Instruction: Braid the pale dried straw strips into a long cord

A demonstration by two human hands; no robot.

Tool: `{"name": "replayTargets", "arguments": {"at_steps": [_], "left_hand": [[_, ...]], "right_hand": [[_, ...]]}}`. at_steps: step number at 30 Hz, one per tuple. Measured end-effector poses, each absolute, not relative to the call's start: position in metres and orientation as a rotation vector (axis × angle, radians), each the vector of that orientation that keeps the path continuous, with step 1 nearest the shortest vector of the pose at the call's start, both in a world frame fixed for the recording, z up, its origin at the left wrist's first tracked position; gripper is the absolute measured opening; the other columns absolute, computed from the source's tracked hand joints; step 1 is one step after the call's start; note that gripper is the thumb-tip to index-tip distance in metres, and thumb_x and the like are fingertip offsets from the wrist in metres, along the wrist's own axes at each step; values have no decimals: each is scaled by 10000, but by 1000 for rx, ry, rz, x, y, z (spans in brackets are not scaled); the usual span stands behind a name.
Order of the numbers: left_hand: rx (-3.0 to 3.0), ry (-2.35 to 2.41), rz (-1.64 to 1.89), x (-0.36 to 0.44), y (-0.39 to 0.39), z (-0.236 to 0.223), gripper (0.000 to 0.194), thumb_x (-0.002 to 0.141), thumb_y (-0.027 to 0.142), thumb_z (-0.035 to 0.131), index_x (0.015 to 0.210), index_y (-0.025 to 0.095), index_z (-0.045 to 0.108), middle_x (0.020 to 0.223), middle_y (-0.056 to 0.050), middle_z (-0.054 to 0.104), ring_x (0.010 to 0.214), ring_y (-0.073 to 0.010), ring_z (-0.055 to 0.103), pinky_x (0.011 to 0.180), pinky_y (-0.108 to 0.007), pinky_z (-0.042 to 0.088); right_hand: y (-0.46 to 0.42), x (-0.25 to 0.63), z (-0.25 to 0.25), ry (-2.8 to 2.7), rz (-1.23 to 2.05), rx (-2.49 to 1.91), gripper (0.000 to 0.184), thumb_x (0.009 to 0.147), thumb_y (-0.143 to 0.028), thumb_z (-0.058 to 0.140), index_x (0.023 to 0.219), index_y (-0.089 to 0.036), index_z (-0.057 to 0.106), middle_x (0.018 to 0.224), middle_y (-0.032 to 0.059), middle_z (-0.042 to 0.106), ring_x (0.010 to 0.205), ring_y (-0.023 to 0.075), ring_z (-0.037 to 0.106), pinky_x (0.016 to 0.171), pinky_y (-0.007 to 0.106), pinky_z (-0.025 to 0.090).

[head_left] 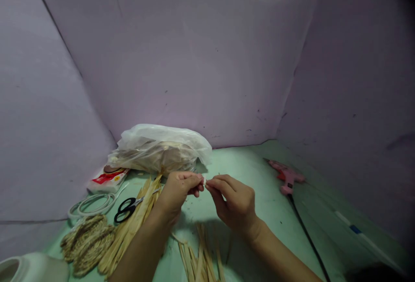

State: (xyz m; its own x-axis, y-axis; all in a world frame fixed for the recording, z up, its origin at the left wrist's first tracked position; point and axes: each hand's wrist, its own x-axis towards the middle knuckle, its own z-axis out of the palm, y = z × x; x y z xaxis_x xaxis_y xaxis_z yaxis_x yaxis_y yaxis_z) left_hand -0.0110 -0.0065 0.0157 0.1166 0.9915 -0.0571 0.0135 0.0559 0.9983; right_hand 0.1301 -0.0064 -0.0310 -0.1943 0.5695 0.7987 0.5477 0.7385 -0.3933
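Observation:
Both hands meet over the middle of the green tabletop, fingertips almost touching. My left hand (179,191) is closed in a pinch, its thumb against the curled fingers. Facing it, my right hand (236,200) pinches with thumb and forefinger. A tiny pale bit (204,181) shows between the fingertips, too small to name. Below the hands lie loose strips of dried straw-coloured fibre (201,256). A longer bundle of the same flat dried strips (134,230) lies beside my left forearm, partly hidden by it.
Black-handled scissors (126,209) rest on the bundle. Left of it are braided coils (87,243), a white looped cord (97,204), a red-and-white packet (108,180) and a white jar (39,267). A plastic bag (162,148) stands behind. A pink glue gun (287,176) with black cable lies right.

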Motion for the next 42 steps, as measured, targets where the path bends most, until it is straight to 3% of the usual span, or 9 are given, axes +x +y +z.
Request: {"name": "replayTargets", "arguments": {"at_steps": [6,11,16,22,31,38,42], "left_hand": [[1360,1210,1056,-13,-7,17,187,624,258,565,517,109,603,492,-4,522,486,-76,423,513,-213,333],[1354,1231,1075,-12,-8,17,155,582,255,617,627,113,658,512,3,546,482,-72,422,504,-210,331],[1358,1261,1109,-9,-8,16,169,560,259,639,641,114,669,504,7,545,482,-73,423,489,-204,334],[1432,1307,1137,-6,-10,17,158,577,273,624,579,117,640,501,1,545,490,-81,432,480,-199,336],[1616,1548,1225,-6,-8,12,187,668,278,520,583,129,597,476,24,484,464,-82,413,453,-192,316],[1881,1398,1125,-7,-13,18,173,701,237,486,646,142,620,620,-15,600,629,-121,514,624,-217,383],[1933,1338,1079,-6,-15,20,163,696,184,481,630,151,626,637,-17,609,644,-122,527,628,-209,385]], "right_hand": [[-6,130,-30,-1855,255,-870,128,783,-214,482,783,-190,608,746,51,642,672,131,566,622,238,402],[-5,127,-25,-1590,695,-968,142,753,-299,529,708,-175,580,641,26,597,539,108,520,508,221,400],[-2,125,-18,-1362,1081,-924,237,676,-301,609,859,-165,543,622,-6,557,485,86,490,428,199,401],[-4,124,-13,-1347,1152,-955,167,677,-316,596,704,-151,586,567,-3,563,454,86,514,400,194,402],[-6,122,-13,-1270,1242,-908,185,671,-328,596,712,-152,557,635,7,591,456,86,534,405,193,405],[-1,132,-11,-928,2034,-778,228,707,-368,554,736,-142,573,654,27,616,451,67,525,394,159,376],[2,137,-17,-897,2199,-781,171,698,-310,570,730,-146,605,615,11,608,437,49,504,398,137,367]]}}
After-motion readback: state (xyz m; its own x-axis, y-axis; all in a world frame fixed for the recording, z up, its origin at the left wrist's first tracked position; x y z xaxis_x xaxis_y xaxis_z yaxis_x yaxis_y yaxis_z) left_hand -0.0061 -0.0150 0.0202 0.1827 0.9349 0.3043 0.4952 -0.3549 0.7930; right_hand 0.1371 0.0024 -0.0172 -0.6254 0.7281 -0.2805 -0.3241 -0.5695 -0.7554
